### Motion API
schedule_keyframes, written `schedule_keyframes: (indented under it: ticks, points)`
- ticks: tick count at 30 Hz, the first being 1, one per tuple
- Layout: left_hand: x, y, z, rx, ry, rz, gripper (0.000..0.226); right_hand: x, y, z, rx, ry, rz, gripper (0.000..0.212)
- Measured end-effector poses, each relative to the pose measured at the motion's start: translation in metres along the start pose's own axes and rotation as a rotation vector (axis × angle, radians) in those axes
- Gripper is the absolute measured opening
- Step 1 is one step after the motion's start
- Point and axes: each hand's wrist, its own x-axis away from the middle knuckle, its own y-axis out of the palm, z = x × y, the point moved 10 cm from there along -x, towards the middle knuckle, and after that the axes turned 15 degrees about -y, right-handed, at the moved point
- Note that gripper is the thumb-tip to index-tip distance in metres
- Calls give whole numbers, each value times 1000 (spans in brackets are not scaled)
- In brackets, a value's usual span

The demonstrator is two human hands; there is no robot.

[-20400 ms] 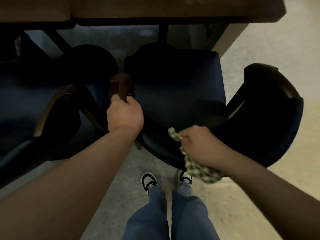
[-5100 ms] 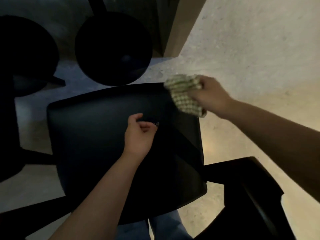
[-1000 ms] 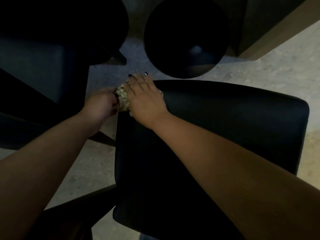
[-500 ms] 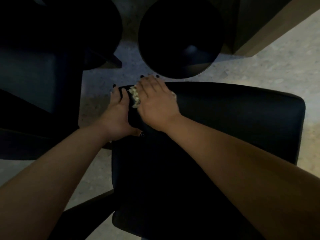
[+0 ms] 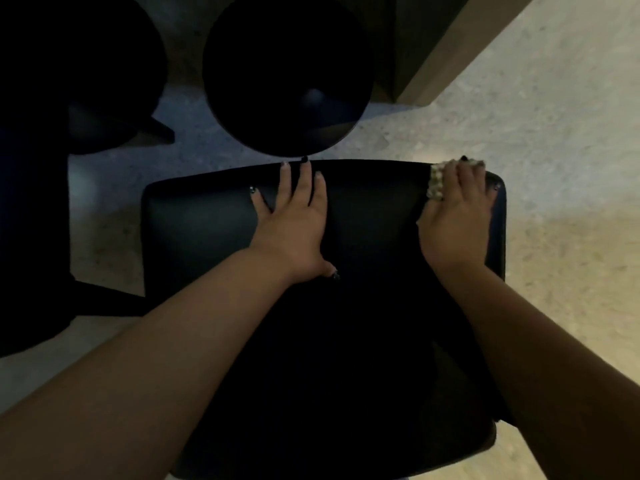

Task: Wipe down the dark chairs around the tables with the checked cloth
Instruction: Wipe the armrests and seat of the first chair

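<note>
A dark padded chair seat (image 5: 207,230) fills the middle of the view below me. My left hand (image 5: 294,220) lies flat on its far middle part, fingers spread, holding nothing. My right hand (image 5: 453,216) presses the checked cloth (image 5: 437,183) onto the seat's far right corner. Most of the cloth is hidden under that hand; only a bunched edge shows by the fingers.
A round dark table base (image 5: 287,71) stands just beyond the seat's far edge. More dark chairs (image 5: 31,202) crowd the left side. A brown table edge (image 5: 450,46) runs at the top right. Pale speckled floor (image 5: 561,133) lies to the right.
My right hand has slid the cloth from the seat's far left corner across to its far right corner. My left hand has moved from the left edge to the seat's middle and spread flat.
</note>
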Motion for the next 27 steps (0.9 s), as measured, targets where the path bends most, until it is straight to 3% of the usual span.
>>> schedule_keyframes:
  ticks: [2,7,9,11,15,20,24,27]
  points:
    - [-2,1,1,-21,-43,20,138,-7,1,-16,16,35,32,60]
    - [-3,2,-2,0,-51,36,137,-19,28,-120,-12,-496,-50,63]
    - [-3,2,-1,8,-50,35,137,-19,27,-114,-37,-554,-75,64]
    - [-3,0,-1,6,-52,49,138,-19,20,-72,-28,-460,-53,66]
    - [-1,-1,-2,1,-53,77,138,0,-1,27,-16,-32,63,56]
    - [-1,-2,-7,17,-21,104,138,24,1,34,-88,253,162,60]
    - [4,-8,-16,55,71,72,127,68,11,8,-100,147,158,65]
    - [2,-22,-59,184,78,77,116,60,9,3,-88,129,172,66]
